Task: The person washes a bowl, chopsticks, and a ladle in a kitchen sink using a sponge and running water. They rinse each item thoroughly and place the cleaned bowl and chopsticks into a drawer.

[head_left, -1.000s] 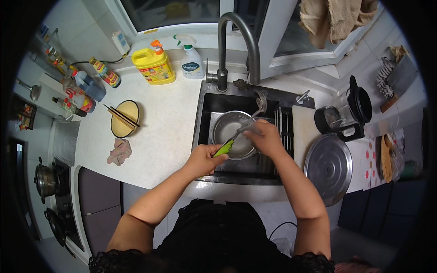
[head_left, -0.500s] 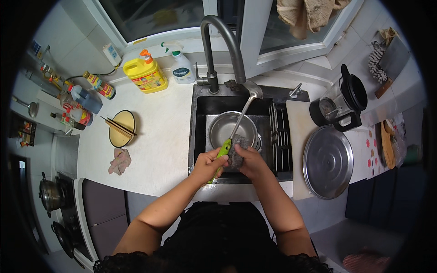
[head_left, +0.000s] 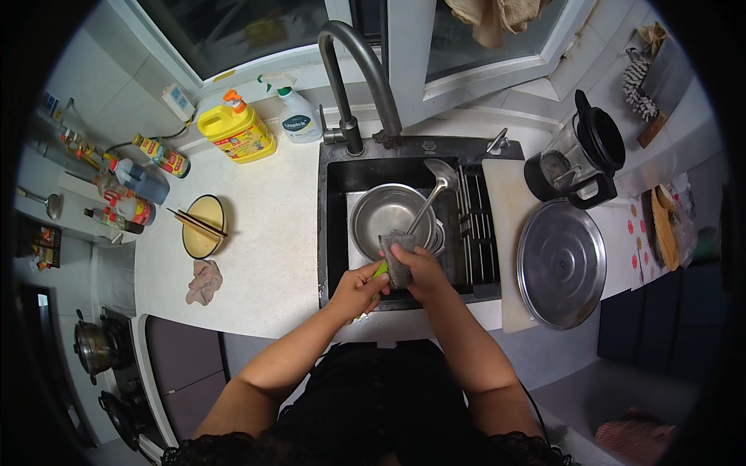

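Over the front part of the black sink [head_left: 336, 182], my left hand [head_left: 359, 290] is closed around the green handle of a metal ladle [head_left: 422, 210]. The ladle's bowl points away from me to the right, over the sink. My right hand [head_left: 423, 275] presses a grey scrubbing cloth [head_left: 399, 268] around the upper end of the handle, hiding where the handle meets the shaft. Below the ladle, a round metal pot [head_left: 359, 208] sits in the sink.
A metal rack [head_left: 475, 225] stands inside the sink's right side, under the tall faucet [head_left: 373, 74]. Rightward are a cutting board [head_left: 505, 248], a large round lid [head_left: 561, 268] and a blender [head_left: 579, 163]. Leftward are a bowl with chopsticks [head_left: 203, 242], a pink rag [head_left: 203, 281] and several bottles [head_left: 237, 130].
The ladle's bowl has come down from beside the faucet and is now over the sink. The cloth now covers the upper end of the green handle. The whole view has shifted slightly.
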`<act>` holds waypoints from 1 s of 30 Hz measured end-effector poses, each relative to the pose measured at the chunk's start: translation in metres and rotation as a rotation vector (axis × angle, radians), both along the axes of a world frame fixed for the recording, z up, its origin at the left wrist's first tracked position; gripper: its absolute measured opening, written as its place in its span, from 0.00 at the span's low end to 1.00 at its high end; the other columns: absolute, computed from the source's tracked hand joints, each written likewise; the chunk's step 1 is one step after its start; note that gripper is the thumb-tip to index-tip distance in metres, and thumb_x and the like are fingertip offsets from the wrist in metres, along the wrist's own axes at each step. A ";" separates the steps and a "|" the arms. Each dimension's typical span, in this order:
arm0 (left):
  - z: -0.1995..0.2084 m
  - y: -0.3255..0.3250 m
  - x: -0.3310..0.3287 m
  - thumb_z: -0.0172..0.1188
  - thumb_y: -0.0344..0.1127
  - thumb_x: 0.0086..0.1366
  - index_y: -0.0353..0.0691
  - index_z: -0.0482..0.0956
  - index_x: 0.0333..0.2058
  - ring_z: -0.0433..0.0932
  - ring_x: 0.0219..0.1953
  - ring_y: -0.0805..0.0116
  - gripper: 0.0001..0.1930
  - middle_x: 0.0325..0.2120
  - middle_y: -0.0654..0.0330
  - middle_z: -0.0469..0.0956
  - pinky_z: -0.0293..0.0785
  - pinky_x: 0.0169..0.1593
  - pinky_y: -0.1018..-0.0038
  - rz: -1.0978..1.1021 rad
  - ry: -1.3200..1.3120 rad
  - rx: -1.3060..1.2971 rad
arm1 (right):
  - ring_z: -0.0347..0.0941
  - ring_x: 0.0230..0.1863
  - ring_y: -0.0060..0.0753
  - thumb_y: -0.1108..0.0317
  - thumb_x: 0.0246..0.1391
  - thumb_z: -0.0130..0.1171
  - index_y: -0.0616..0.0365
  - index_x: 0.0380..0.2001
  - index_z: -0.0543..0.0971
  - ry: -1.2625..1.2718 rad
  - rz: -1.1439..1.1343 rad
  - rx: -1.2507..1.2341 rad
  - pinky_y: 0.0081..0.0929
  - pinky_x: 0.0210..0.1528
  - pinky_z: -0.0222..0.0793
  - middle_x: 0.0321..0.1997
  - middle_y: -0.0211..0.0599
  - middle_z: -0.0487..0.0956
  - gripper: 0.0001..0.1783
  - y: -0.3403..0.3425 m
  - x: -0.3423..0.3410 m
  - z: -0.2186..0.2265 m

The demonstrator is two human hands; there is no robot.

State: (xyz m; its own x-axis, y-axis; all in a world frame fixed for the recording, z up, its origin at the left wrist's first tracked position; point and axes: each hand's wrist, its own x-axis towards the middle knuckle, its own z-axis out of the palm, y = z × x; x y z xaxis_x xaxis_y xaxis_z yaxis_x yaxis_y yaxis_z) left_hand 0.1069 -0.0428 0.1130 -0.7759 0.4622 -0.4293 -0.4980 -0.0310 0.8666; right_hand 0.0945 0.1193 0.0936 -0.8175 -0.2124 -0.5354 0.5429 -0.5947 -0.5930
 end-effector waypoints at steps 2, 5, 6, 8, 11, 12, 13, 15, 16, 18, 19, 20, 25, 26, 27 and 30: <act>0.002 -0.002 -0.002 0.49 0.34 0.65 0.34 0.73 0.45 0.62 0.10 0.81 0.13 0.20 0.64 0.71 0.57 0.14 0.83 0.009 -0.113 0.067 | 0.74 0.30 0.26 0.61 0.53 0.58 0.63 0.35 0.75 0.050 0.030 -0.013 0.25 0.33 0.71 0.30 0.35 0.77 0.15 0.002 0.002 0.003; 0.007 0.001 -0.008 0.49 0.36 0.65 0.34 0.74 0.35 0.61 0.09 0.80 0.11 0.18 0.64 0.71 0.56 0.13 0.83 -0.032 -0.077 -0.036 | 0.74 0.30 0.26 0.63 0.54 0.56 0.63 0.34 0.75 0.031 -0.001 0.060 0.24 0.34 0.71 0.30 0.34 0.77 0.13 0.000 -0.001 0.002; 0.004 0.004 -0.007 0.50 0.37 0.66 0.34 0.74 0.33 0.61 0.09 0.80 0.11 0.18 0.64 0.71 0.56 0.13 0.83 -0.043 0.034 -0.117 | 0.74 0.30 0.26 0.64 0.54 0.56 0.63 0.34 0.76 0.014 -0.034 0.121 0.24 0.34 0.71 0.30 0.34 0.77 0.12 -0.006 -0.005 -0.001; -0.005 0.006 -0.007 0.50 0.37 0.66 0.34 0.73 0.30 0.60 0.08 0.80 0.11 0.17 0.64 0.70 0.56 0.12 0.82 -0.065 0.255 -0.278 | 0.73 0.29 0.25 0.65 0.55 0.55 0.63 0.33 0.76 0.006 -0.084 0.187 0.23 0.33 0.71 0.30 0.34 0.77 0.11 -0.014 -0.007 -0.003; 0.006 -0.003 -0.015 0.50 0.37 0.65 0.35 0.73 0.29 0.60 0.08 0.81 0.11 0.16 0.65 0.69 0.56 0.12 0.82 -0.058 -0.112 -0.067 | 0.72 0.28 0.23 0.64 0.54 0.56 0.63 0.31 0.77 0.049 -0.108 0.144 0.21 0.32 0.69 0.29 0.32 0.77 0.11 -0.012 -0.006 0.001; 0.007 -0.004 -0.015 0.51 0.37 0.65 0.35 0.74 0.29 0.60 0.08 0.81 0.11 0.16 0.65 0.69 0.56 0.12 0.82 -0.036 -0.164 -0.034 | 0.72 0.28 0.22 0.63 0.54 0.56 0.62 0.31 0.77 0.067 -0.087 0.084 0.21 0.31 0.68 0.28 0.32 0.77 0.12 -0.007 -0.003 0.001; 0.008 -0.004 -0.015 0.51 0.37 0.65 0.35 0.74 0.29 0.60 0.08 0.81 0.11 0.16 0.65 0.69 0.56 0.12 0.82 -0.013 -0.216 -0.001 | 0.71 0.27 0.22 0.62 0.53 0.57 0.62 0.31 0.77 0.085 -0.066 0.024 0.20 0.30 0.67 0.27 0.31 0.76 0.12 -0.005 -0.001 0.001; 0.009 0.000 -0.013 0.52 0.37 0.65 0.36 0.75 0.30 0.61 0.09 0.81 0.10 0.14 0.65 0.68 0.56 0.12 0.81 0.020 -0.201 -0.051 | 0.71 0.27 0.22 0.62 0.54 0.56 0.62 0.31 0.77 0.079 -0.067 0.040 0.20 0.31 0.67 0.27 0.32 0.76 0.12 -0.004 -0.002 -0.003; 0.009 0.008 -0.010 0.52 0.38 0.64 0.37 0.76 0.32 0.61 0.09 0.80 0.10 0.13 0.65 0.68 0.55 0.12 0.81 0.029 -0.133 -0.134 | 0.72 0.27 0.22 0.62 0.54 0.56 0.62 0.31 0.77 0.078 -0.070 0.049 0.20 0.31 0.67 0.27 0.32 0.76 0.12 -0.004 -0.003 -0.006; 0.004 0.013 -0.005 0.53 0.38 0.64 0.38 0.77 0.33 0.61 0.09 0.80 0.09 0.12 0.65 0.67 0.55 0.12 0.80 0.039 0.104 -0.285 | 0.72 0.28 0.23 0.62 0.54 0.55 0.62 0.31 0.77 0.017 -0.116 0.195 0.21 0.31 0.68 0.28 0.32 0.76 0.12 -0.013 -0.007 -0.014; -0.005 0.014 -0.004 0.53 0.38 0.64 0.38 0.77 0.34 0.61 0.09 0.80 0.09 0.12 0.66 0.67 0.55 0.12 0.80 0.040 0.274 -0.351 | 0.72 0.28 0.23 0.62 0.55 0.55 0.62 0.31 0.77 -0.013 -0.141 0.268 0.21 0.31 0.68 0.28 0.32 0.76 0.12 -0.016 -0.009 -0.016; -0.010 0.014 -0.003 0.53 0.38 0.64 0.39 0.77 0.34 0.61 0.09 0.81 0.09 0.12 0.66 0.67 0.55 0.12 0.80 0.041 0.444 -0.416 | 0.72 0.28 0.23 0.62 0.54 0.55 0.62 0.31 0.77 0.005 -0.120 0.249 0.21 0.31 0.68 0.28 0.32 0.76 0.12 -0.013 -0.008 -0.016; 0.012 0.007 -0.013 0.51 0.39 0.65 0.37 0.71 0.21 0.59 0.06 0.79 0.15 0.12 0.66 0.68 0.54 0.11 0.81 0.022 -0.171 -0.078 | 0.71 0.27 0.22 0.61 0.53 0.57 0.61 0.29 0.77 0.054 -0.043 0.037 0.21 0.31 0.66 0.26 0.31 0.76 0.12 -0.001 0.000 0.002; 0.011 0.009 -0.010 0.51 0.39 0.65 0.37 0.71 0.22 0.59 0.06 0.80 0.15 0.12 0.66 0.68 0.54 0.11 0.81 0.034 -0.159 -0.101 | 0.71 0.26 0.22 0.62 0.53 0.57 0.61 0.29 0.77 0.046 -0.085 0.094 0.21 0.30 0.67 0.26 0.32 0.76 0.12 -0.003 0.000 -0.004; 0.011 0.013 -0.009 0.51 0.38 0.65 0.37 0.71 0.22 0.59 0.06 0.80 0.14 0.12 0.66 0.67 0.54 0.11 0.81 0.040 -0.144 -0.121 | 0.72 0.26 0.23 0.62 0.54 0.56 0.61 0.29 0.77 0.042 -0.133 0.154 0.22 0.29 0.67 0.26 0.32 0.76 0.11 -0.006 -0.003 -0.014; 0.014 0.024 0.000 0.51 0.37 0.65 0.37 0.72 0.28 0.60 0.07 0.81 0.10 0.13 0.66 0.67 0.55 0.11 0.82 0.035 -0.084 -0.200 | 0.72 0.23 0.24 0.64 0.54 0.55 0.62 0.29 0.76 0.002 -0.362 0.350 0.23 0.26 0.68 0.25 0.33 0.77 0.11 -0.009 -0.018 -0.027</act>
State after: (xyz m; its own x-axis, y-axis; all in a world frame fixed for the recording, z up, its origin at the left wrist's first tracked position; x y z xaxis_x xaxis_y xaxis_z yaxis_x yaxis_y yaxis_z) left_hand 0.1073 -0.0186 0.1275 -0.7476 0.3349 -0.5735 -0.5702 0.1192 0.8128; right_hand 0.0764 0.1101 0.0669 -0.8065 0.2766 -0.5225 0.3375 -0.5103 -0.7910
